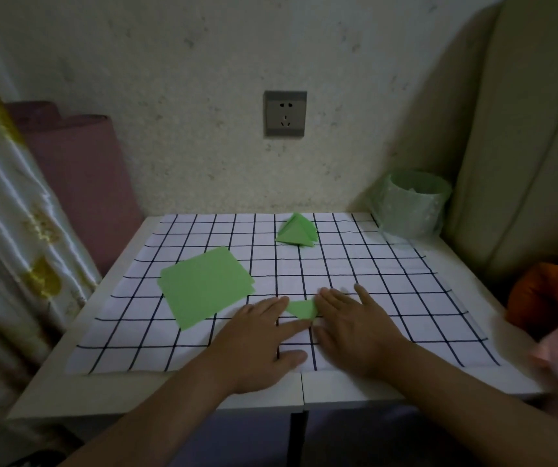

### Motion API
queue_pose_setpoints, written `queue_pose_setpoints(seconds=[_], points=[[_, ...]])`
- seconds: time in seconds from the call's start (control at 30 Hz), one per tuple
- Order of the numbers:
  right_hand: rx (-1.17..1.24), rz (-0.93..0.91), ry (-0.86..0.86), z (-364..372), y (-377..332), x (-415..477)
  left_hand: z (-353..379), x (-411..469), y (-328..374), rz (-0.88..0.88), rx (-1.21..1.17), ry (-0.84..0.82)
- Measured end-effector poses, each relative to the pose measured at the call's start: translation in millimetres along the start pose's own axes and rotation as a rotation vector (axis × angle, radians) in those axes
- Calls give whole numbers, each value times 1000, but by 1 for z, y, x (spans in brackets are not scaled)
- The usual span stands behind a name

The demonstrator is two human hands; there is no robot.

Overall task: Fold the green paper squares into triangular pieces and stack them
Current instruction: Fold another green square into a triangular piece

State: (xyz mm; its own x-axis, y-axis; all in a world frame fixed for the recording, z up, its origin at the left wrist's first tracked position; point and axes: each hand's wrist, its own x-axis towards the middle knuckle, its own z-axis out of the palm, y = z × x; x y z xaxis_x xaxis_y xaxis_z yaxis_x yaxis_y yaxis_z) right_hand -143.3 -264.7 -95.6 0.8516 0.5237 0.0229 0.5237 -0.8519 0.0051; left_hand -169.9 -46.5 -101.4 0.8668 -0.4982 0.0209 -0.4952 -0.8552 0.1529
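Your left hand (257, 342) and right hand (355, 328) lie flat side by side, palms down, fingers straight, forearms angling inward.

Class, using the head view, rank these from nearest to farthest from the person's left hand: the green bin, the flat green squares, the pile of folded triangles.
1. The flat green squares, just left of the left hand.
2. The pile of folded triangles, far middle of the cloth.
3. The green bin, far right corner.
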Motion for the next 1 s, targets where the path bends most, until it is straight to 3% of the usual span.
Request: queue_pose_setpoints(seconds=[0.2,0.4,0.6,0.8,1.0], points=[[94,1,55,1,15,10,-6,26,-17,-100,-395,177],[214,-13,23,-13,25,28,-4,50,-37,-28,-416,225],[278,-24,19,-20,32,43,-6,64,-45,104,-286,225],[218,-85,-6,-22,39,57,-10,64,-47,57,-394,194],[378,-21,27,-15,40,64,-8,69,-57,-18,-454,298]])
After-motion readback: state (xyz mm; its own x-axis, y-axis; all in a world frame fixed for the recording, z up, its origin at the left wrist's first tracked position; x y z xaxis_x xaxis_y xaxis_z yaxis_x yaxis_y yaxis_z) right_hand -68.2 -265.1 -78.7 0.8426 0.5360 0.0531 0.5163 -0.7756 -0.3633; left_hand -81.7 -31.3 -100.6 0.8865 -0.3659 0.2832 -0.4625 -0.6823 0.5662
